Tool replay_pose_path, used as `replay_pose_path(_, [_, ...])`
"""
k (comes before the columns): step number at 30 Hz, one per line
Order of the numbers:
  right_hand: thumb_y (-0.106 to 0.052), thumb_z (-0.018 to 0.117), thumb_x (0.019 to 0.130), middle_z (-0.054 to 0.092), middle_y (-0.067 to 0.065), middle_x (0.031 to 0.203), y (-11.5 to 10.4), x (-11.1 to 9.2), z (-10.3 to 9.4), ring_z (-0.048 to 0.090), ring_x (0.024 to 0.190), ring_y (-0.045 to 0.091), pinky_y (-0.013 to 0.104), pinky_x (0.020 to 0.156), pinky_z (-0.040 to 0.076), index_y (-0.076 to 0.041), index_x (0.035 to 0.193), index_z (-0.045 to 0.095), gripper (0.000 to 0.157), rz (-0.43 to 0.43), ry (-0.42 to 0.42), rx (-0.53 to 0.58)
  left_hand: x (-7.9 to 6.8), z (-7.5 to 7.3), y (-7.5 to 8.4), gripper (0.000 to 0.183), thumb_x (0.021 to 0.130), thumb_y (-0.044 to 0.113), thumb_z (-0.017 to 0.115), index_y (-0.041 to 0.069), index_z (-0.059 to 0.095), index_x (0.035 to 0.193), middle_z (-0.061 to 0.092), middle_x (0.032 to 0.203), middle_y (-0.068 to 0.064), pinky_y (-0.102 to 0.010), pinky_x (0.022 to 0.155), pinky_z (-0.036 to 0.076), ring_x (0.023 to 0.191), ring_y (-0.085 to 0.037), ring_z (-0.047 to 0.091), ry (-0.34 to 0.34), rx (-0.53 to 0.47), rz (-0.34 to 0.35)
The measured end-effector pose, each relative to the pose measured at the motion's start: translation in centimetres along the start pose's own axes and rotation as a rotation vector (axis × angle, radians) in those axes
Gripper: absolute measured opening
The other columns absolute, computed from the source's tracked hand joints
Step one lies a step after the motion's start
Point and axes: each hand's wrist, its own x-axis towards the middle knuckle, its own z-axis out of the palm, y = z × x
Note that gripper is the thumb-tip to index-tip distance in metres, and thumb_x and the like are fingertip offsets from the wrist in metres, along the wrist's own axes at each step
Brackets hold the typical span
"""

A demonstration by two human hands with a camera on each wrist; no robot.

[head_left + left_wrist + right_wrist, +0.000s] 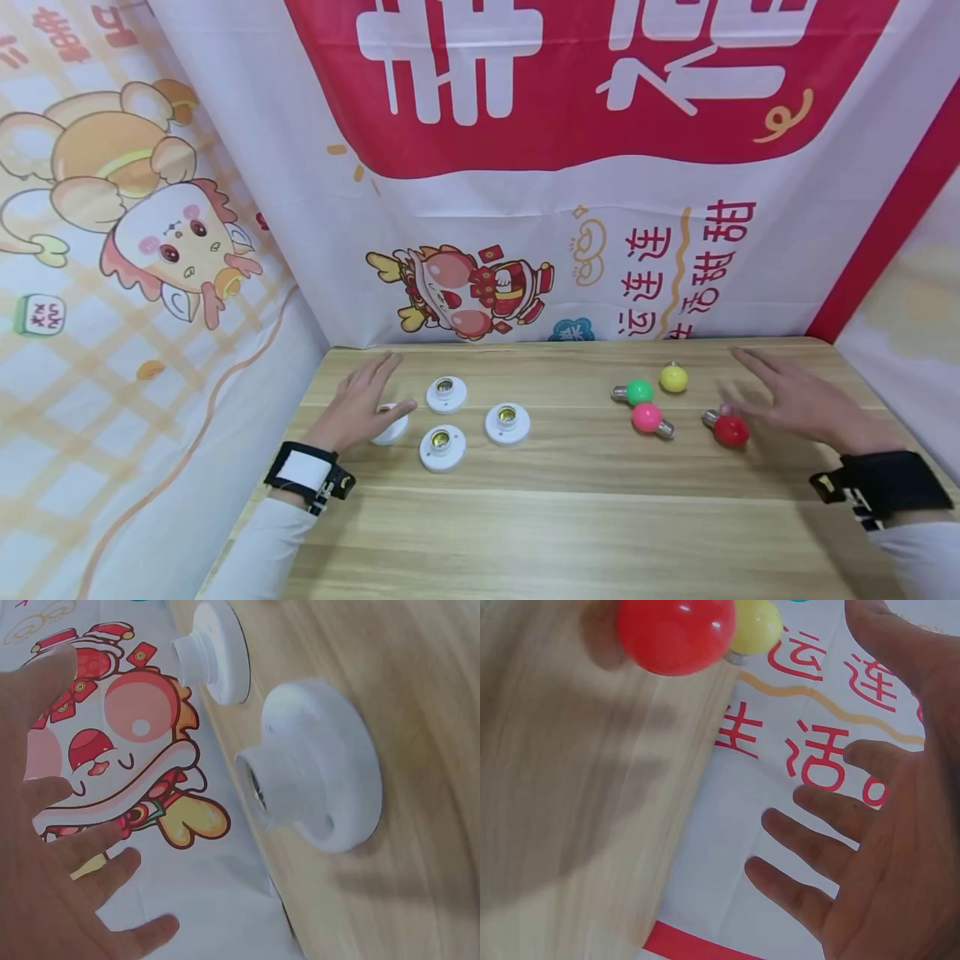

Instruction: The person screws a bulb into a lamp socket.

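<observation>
My left hand (362, 406) hovers with spread fingers over the leftmost white lamp socket (390, 426), partly covering it in the head view. Several such sockets stand on the table, one of them large in the left wrist view (322, 765). My right hand (795, 402), fingers extended and holding nothing, is just right of a red bulb (731, 431). Left of that bulb lie a pink bulb (647, 417), a green bulb (640, 392) and a yellow bulb (673, 378), all with metal screw bases.
The wooden table (570, 533) ends at a printed cloth backdrop (480, 208) behind. Another patterned cloth (82, 400) hangs along the left side. A band (892, 483) with a wrist camera is strapped on the right wrist.
</observation>
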Motion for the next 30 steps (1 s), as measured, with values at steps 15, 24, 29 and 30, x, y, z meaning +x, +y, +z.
replay_pose_path(15, [-0.072,0.059,0.078,0.042,0.03,0.138,-1.6,-0.4,1.9,0.039,0.122,0.052,0.072,0.086,0.041,-0.006,0.146,0.04,0.097,-0.04,-0.012,0.048,-1.0,1.6,0.6,0.072,0.093,0.049,0.058,0.012,0.034,0.15,0.035,0.151,-0.015,-0.056,0.109,0.032,0.136,-0.034,0.031,0.088,-0.048,0.048])
replay_pose_path(24, [-0.075,0.06,0.073,0.044,0.032,0.136,-2.4,-0.6,3.1,0.042,0.12,0.051,0.072,0.082,0.044,-0.006,0.144,0.043,0.1,-0.009,-0.06,0.025,-1.8,2.5,2.0,0.064,0.093,0.044,0.06,0.01,0.043,0.144,0.046,0.143,-0.012,-0.05,0.107,0.039,0.13,-0.028,0.04,0.14,-0.072,0.097])
replay_pose_path(29, [-0.074,0.062,0.073,0.047,0.031,0.133,-2.5,-1.1,3.9,0.047,0.116,0.05,0.069,0.079,0.047,-0.006,0.143,0.044,0.098,-0.03,-0.033,0.045,-2.2,3.2,2.9,0.061,0.094,0.046,0.057,0.012,0.044,0.144,0.049,0.14,-0.01,-0.049,0.105,0.041,0.128,-0.025,0.043,0.114,-0.113,0.1])
replay_pose_path(30, [-0.074,0.062,0.073,0.047,0.031,0.133,-2.6,-1.1,4.0,0.048,0.115,0.049,0.069,0.079,0.048,-0.007,0.143,0.044,0.099,-0.028,-0.033,0.052,-2.3,3.3,3.0,0.06,0.095,0.046,0.057,0.013,0.044,0.144,0.049,0.14,-0.009,-0.048,0.105,0.041,0.128,-0.024,0.043,0.106,-0.124,0.098])
